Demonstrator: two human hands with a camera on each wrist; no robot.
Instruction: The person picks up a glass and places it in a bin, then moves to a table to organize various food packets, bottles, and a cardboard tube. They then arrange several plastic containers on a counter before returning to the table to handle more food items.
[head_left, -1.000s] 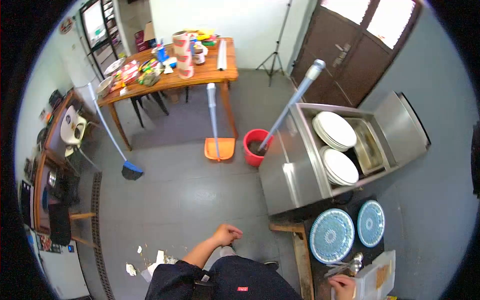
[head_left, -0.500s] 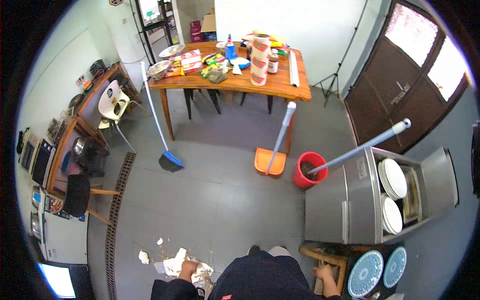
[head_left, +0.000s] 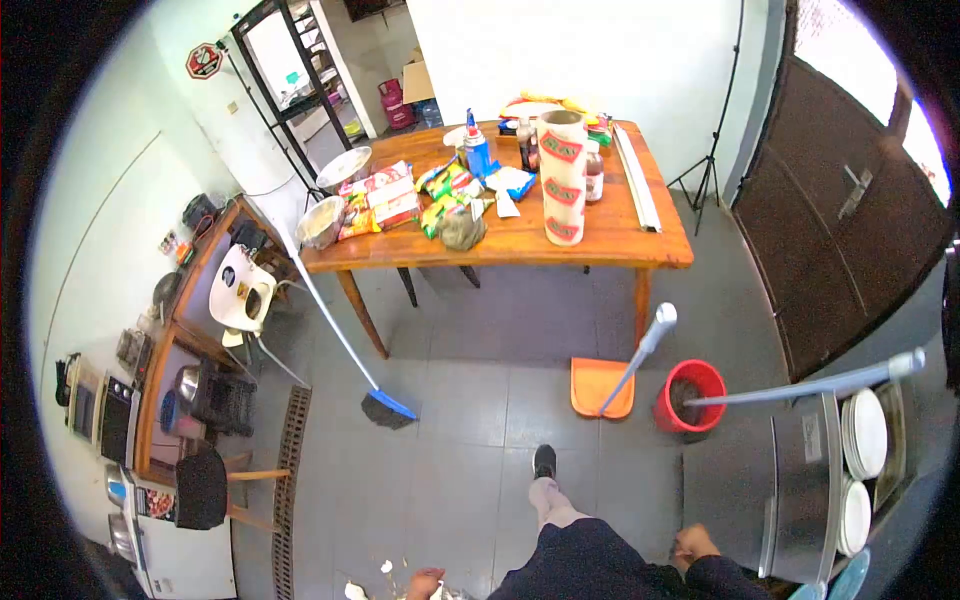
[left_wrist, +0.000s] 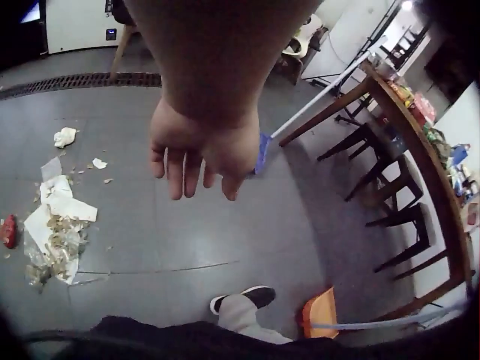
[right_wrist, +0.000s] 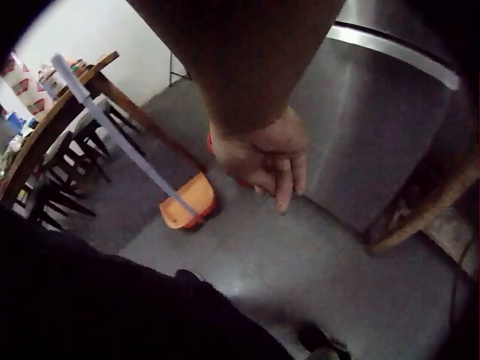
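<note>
I've stepped nearer the broom (head_left: 390,408) and dustpan (head_left: 592,385), handier now beyond my empty left fingers (left_wrist: 175,176), slightly apart; right fingers (right_wrist: 283,187) loosely curled

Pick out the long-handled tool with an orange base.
The dustpan beside the red bucket; the broom has a blue head, and the third handle enters the bucket.

floor (head_left: 460,430) bears, clocked about the head view's centre: table (head_left: 608,238), 12 o'clock; broom (head_left: 340,325) and scraps (left_wrist: 67,211), 7 o'clock; dustpan (head_left: 588,382) and bucket (head_left: 663,406), 4 o'clock.
</note>
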